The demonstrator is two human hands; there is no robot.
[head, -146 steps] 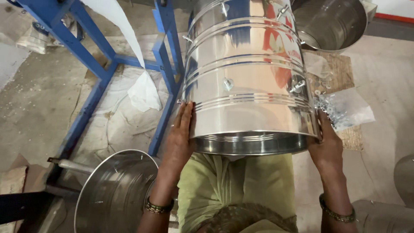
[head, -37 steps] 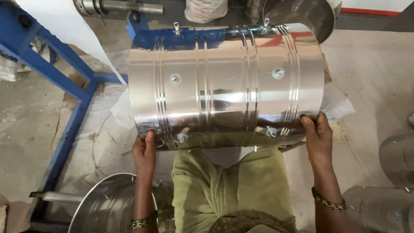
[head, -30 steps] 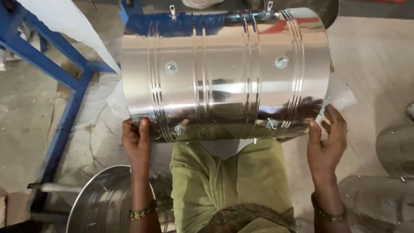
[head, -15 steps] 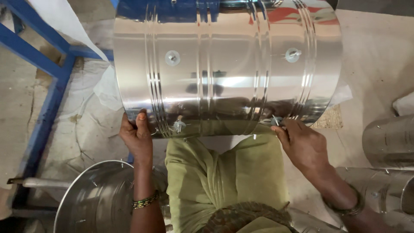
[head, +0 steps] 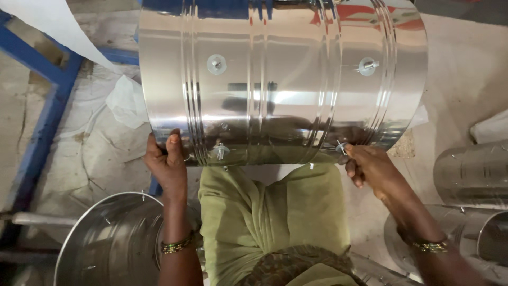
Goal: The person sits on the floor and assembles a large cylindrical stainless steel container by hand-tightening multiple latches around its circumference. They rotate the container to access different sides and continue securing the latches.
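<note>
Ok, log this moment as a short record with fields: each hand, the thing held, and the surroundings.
left hand: grips the lower left edge of the steel drum
right hand: fingers at a small fastener on the drum's lower right
steel drum: shiny, ribbed, lying sideways above the lap
surroundings: open steel drum at lower left, blue frame at left, more steel drums at right

Both hands grip a shiny steel drum lying sideways.

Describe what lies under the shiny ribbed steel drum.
Under the shiny ribbed steel drum: olive-green clothed lap, crumpled white sheeting, concrete floor. Anything directly beneath its middle is hidden.
</note>
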